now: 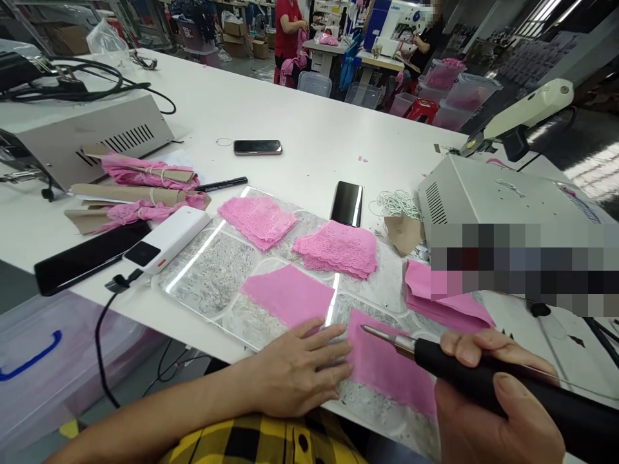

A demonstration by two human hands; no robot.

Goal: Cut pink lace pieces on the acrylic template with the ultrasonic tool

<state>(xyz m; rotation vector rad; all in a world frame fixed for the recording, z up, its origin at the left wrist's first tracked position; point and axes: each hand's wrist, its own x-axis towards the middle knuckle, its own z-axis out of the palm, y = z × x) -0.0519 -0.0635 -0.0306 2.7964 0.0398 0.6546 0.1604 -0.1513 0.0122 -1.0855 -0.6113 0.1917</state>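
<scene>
My right hand (498, 393) is wrapped round the thick black handle of a tool with a pointed metal tip (387, 336), which looks like a soldering iron. Its tip is over the upper left part of a flat pink fabric piece (387, 367); whether it touches cannot be told. My left hand (304, 367) lies palm down with fingers spread, its fingertips at the left edge of that piece. Just above my left hand is another pink piece (287, 293). Two stacks of pink lace pieces, one on the left (256, 219) and one on the right (336, 248), rest on the clear patterned board (198, 270).
Folded pink fabric (445, 296) lies right of the board. Grey boxes stand at left (97, 135) and right (483, 187). Nearby are a phone (347, 203), a white power bank (169, 238), tied pink bundles (145, 173) and string (396, 203). People work at sewing machines behind.
</scene>
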